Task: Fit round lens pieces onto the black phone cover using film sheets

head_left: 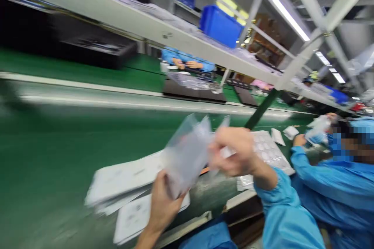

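Note:
My left hand [165,204] is wrapped round the lower end of some translucent plastic bags [185,155], which stand tilted above the green work surface. To the right of them, my right hand [233,149] is closed, with its fingers pinched at the bags' right edge; motion blurs what lies between its fingertips. Under and left of the bags lies a stack of white printed sheets [122,179]. Nearer to me is a second white stack [134,216], partly covered by my left hand.
A clear tray with round pockets [267,148] lies beyond my right wrist. A person in blue [330,186] works at the right, holding plastic. Dark flat panels [194,91] and another person's hands are across the bench. A slanted post [263,109] rises behind my right hand.

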`<state>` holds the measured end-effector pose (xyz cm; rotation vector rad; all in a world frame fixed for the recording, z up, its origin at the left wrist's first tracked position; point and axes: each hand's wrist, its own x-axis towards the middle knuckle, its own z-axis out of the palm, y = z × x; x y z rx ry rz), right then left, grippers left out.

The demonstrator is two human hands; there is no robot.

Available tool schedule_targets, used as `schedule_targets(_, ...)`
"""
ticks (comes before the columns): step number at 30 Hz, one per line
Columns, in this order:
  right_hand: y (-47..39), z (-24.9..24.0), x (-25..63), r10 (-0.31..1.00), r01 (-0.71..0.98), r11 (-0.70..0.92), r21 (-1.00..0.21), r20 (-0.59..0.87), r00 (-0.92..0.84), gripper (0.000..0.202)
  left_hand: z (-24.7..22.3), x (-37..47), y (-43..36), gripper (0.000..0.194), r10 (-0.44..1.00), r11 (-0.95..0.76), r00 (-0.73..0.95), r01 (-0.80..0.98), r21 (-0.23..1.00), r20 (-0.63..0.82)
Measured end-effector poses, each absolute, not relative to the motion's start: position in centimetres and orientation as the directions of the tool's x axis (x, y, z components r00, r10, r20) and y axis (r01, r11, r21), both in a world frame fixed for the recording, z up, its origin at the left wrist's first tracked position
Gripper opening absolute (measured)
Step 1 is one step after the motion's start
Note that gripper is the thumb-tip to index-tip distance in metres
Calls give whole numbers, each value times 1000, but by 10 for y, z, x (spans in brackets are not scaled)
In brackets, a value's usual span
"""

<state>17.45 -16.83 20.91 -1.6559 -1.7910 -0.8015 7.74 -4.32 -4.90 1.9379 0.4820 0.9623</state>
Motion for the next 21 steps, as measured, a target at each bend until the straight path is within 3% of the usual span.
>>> schedule_targets(3, -200, 225, 193, 475, 990, -125, -58, 873, 111, 14, -40, 72, -49, 65, 644, -513, 633, -60, 856, 430)
schedule_targets(6, -229, 226, 230, 440, 978, -151, -142, 877, 195, 13, -35, 70, -48, 67, 649, -501, 631, -65, 863, 425)
schedule_targets(8, -244, 224, 253, 480, 958, -173, -229, 830, 285, 17, -32, 69, -48, 65, 647, -504, 618, -91, 859, 446)
schedule_targets(13, -262, 212, 292, 719, 894, -158, -420, 572, 396, 32, -32, 69, -45, 57, 664, -495, 599, -96, 863, 447)
schedule_targets(18, -253, 170, 292, 871, 868, -235, -438, 302, 388, 32, -40, 73, -40, 57, 698, -447, 593, -79, 891, 402)
schedule_targets(21, -244, 144, 274, 923, 857, -267, -442, 138, 359, 20, -50, 73, -34, 57, 719, -409, 591, -63, 910, 365)
